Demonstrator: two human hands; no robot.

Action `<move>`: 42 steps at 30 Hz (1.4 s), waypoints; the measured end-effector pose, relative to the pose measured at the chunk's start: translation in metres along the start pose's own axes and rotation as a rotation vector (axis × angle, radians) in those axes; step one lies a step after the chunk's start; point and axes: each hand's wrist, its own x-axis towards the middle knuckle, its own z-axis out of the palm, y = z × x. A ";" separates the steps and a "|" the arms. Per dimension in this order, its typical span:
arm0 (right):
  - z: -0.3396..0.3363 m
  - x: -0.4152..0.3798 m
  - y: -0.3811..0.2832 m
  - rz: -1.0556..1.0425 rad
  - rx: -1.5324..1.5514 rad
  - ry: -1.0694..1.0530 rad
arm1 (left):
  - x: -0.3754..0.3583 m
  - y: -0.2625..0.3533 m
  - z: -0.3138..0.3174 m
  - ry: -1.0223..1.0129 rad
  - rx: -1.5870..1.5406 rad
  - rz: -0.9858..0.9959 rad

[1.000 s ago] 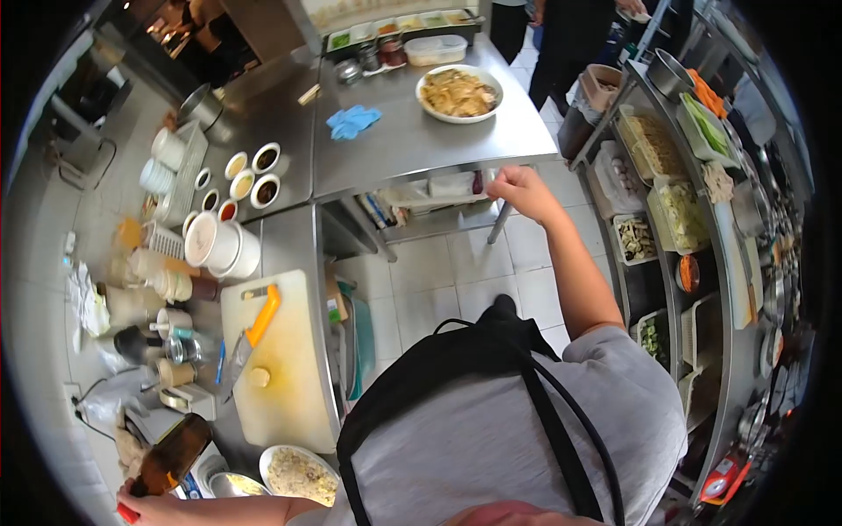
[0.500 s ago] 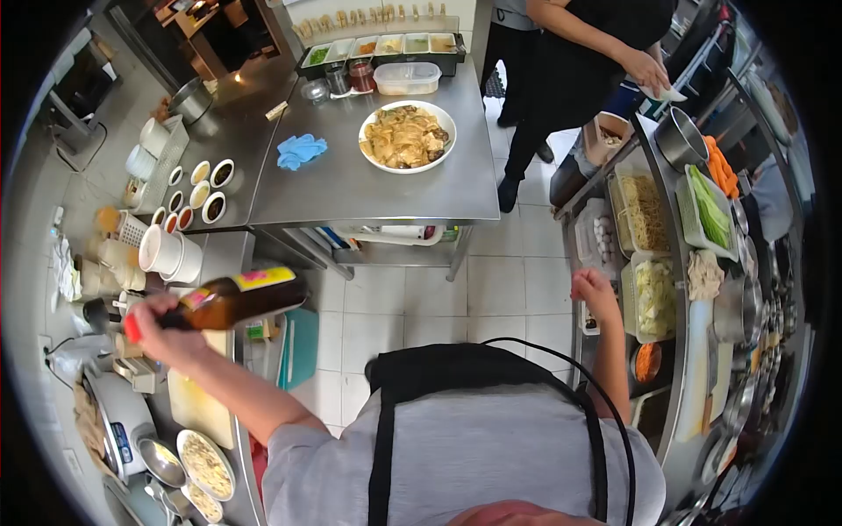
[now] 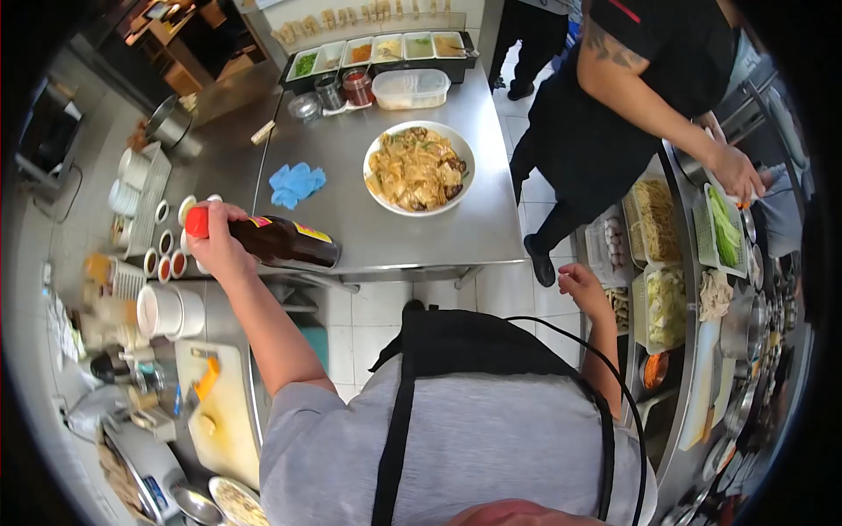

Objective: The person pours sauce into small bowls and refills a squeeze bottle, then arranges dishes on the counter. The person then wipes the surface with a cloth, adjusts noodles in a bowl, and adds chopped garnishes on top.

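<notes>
My left hand (image 3: 219, 247) grips a dark brown sauce bottle (image 3: 294, 245) by its neck, just below the red cap. The bottle lies nearly level in the air by the front edge of the steel table (image 3: 421, 245), its yellow and pink label partly visible. Over the floor on the other side, my right hand (image 3: 582, 287) hangs with nothing in it, fingers loosely bent and a little apart. A white round dish (image 3: 467, 180) heaped with glossy noodle-like food (image 3: 414, 171) stands on the table, apart from the bottle. A crumpled blue cloth (image 3: 296, 185) lies to its left.
A co-worker (image 3: 605, 131) in black stands at right, hands over the side shelf. Tubs of noodles (image 3: 653, 221) and cut cabbage (image 3: 665, 307) line that shelf. Small sauce cups (image 3: 167, 241), white tubs (image 3: 162, 311) and a cutting board (image 3: 230, 438) with an orange-handled tool are at left.
My left hand has carried the bottle forward and right, up to the table's edge. My viewpoint has shifted closer to the table. The co-worker has stepped nearer, reaching over the right shelf.
</notes>
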 end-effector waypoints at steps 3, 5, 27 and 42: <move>0.019 0.028 -0.019 -0.037 -0.063 0.026 | 0.030 -0.027 0.009 -0.037 -0.001 -0.059; 0.031 0.043 -0.032 -0.083 -0.116 0.063 | 0.046 -0.042 0.016 -0.060 -0.020 -0.095; -0.069 0.051 -0.026 0.120 0.235 0.415 | 0.108 -0.032 0.035 -0.099 -0.217 0.391; -0.183 0.016 0.195 0.691 0.280 0.166 | -0.032 0.010 0.198 -0.373 -0.663 0.327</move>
